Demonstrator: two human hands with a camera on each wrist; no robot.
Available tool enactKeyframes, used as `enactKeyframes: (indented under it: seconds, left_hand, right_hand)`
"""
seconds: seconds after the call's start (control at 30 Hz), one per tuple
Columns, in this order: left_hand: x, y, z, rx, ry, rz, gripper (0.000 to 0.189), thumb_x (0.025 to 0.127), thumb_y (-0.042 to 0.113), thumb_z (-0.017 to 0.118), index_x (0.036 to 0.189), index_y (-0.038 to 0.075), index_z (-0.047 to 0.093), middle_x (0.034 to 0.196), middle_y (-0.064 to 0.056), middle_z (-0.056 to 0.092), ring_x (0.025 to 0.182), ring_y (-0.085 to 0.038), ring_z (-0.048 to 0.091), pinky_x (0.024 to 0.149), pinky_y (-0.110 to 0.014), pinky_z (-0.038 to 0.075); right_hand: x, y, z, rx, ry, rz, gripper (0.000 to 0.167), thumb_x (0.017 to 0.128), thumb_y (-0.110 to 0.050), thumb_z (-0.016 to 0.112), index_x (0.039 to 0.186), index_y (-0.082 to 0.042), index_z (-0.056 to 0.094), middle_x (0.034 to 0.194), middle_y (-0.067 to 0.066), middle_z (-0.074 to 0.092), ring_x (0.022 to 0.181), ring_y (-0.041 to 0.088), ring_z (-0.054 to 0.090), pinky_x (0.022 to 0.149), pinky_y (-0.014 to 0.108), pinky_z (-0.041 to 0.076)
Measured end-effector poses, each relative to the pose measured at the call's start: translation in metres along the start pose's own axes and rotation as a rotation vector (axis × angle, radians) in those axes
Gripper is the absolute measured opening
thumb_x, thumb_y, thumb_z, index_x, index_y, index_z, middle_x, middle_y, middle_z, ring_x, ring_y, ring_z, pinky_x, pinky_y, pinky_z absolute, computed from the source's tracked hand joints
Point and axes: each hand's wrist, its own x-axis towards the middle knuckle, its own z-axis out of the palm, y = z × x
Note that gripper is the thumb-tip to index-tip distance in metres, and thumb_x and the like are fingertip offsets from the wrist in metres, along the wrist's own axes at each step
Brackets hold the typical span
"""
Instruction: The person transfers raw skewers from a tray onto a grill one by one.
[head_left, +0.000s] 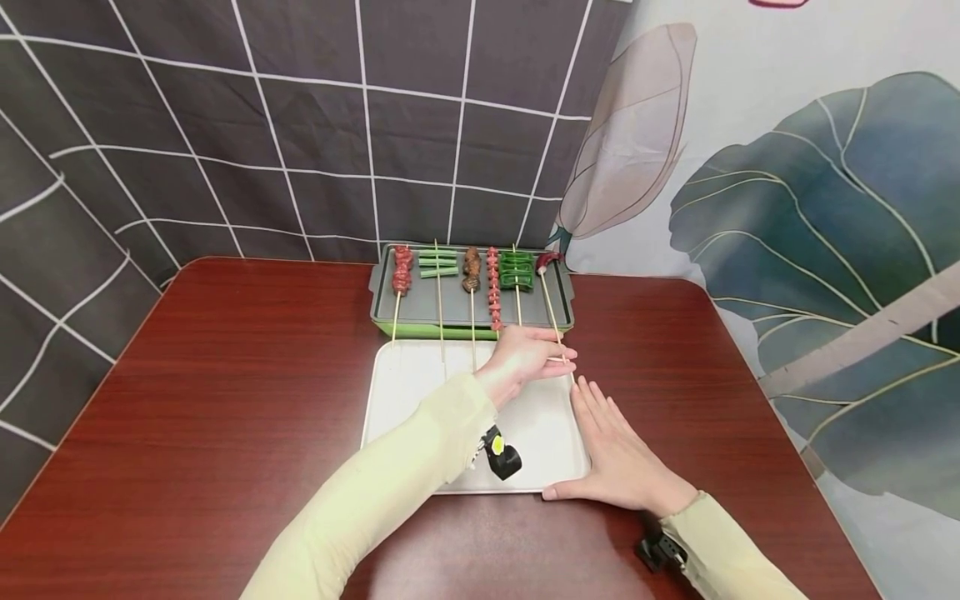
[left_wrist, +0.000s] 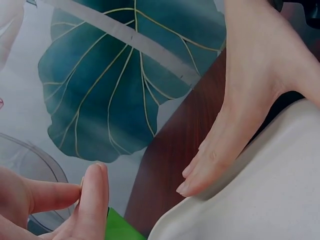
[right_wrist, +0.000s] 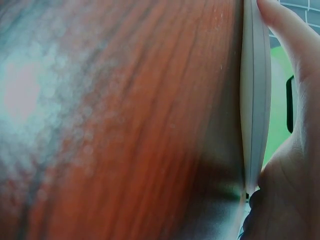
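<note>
My left hand [head_left: 522,358] reaches across the white tray [head_left: 405,408] and pinches the stick of a skewer with a dark red piece [head_left: 550,260] at its far end. That piece lies at the right end of a grey grill pan [head_left: 418,313] with a green base. In the left wrist view, the thumb and a finger of the left hand [left_wrist: 75,200] meet at lower left; the stick barely shows there. My right hand [head_left: 618,450] rests at the tray's near right corner, fingers straight along the right side and thumb at the front edge.
Several other skewers lie across the pan: red meat [head_left: 402,271], green stalks [head_left: 438,272], browned meat [head_left: 471,268], small red pieces [head_left: 493,287] and green pepper [head_left: 516,271]. Their sticks point toward the tray. Pan and tray stand on a reddish-brown table [head_left: 247,375]; a dark checked cloth [head_left: 315,125] hangs behind.
</note>
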Motion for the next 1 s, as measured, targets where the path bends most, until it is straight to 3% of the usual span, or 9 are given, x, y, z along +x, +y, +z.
enactKeyframes:
  seconds: [0.3,0.47,0.67,0.87,1.0]
  left_hand:
    - [-0.002,0.001,-0.002,-0.004,0.015,-0.007,0.043,0.096,-0.01,0.061,0.139,-0.014,0.052,0.101,-0.025,0.073,0.1,-0.038,0.071,0.075,-0.031,0.063]
    - [-0.006,0.002,-0.004,0.02,0.009,-0.011,0.047,0.098,-0.006,0.061,0.143,-0.013,0.048,0.112,-0.025,0.07,0.102,-0.038,0.07,0.077,-0.03,0.063]
    - [-0.018,0.001,-0.005,0.097,-0.015,-0.002,0.059,0.099,0.002,0.065,0.15,-0.011,0.038,0.133,-0.025,0.06,0.106,-0.035,0.069,0.084,-0.03,0.061]
    - [-0.032,-0.007,-0.007,0.126,-0.029,-0.013,0.066,0.097,0.007,0.068,0.149,-0.014,0.034,0.138,-0.028,0.056,0.119,-0.043,0.061,0.095,-0.038,0.057]
    - [-0.042,-0.011,-0.009,0.146,-0.051,-0.025,0.067,0.097,0.012,0.07,0.149,-0.013,0.036,0.139,-0.026,0.055,0.122,-0.042,0.059,0.098,-0.04,0.055]
  right_hand:
    - [0.001,0.001,-0.002,-0.001,-0.006,0.015,0.142,0.068,-0.089,0.066,0.159,0.006,0.012,0.167,0.021,0.008,0.153,0.038,0.006,0.122,0.059,0.016]
    - [0.002,0.001,-0.001,-0.002,-0.012,0.013,0.143,0.067,-0.089,0.065,0.159,0.006,0.012,0.167,0.022,0.008,0.153,0.038,0.006,0.122,0.059,0.016]
    - [0.002,0.001,-0.001,0.004,-0.005,0.01,0.142,0.068,-0.089,0.066,0.159,0.006,0.013,0.167,0.022,0.008,0.153,0.038,0.006,0.121,0.06,0.017]
    - [0.001,0.001,-0.001,0.019,-0.013,0.019,0.141,0.068,-0.088,0.067,0.16,0.004,0.011,0.167,0.02,0.007,0.153,0.036,0.006,0.122,0.06,0.016]
    - [0.001,0.0,0.0,0.02,-0.01,0.016,0.142,0.068,-0.088,0.067,0.16,0.004,0.011,0.168,0.018,0.004,0.153,0.037,0.005,0.121,0.06,0.017]
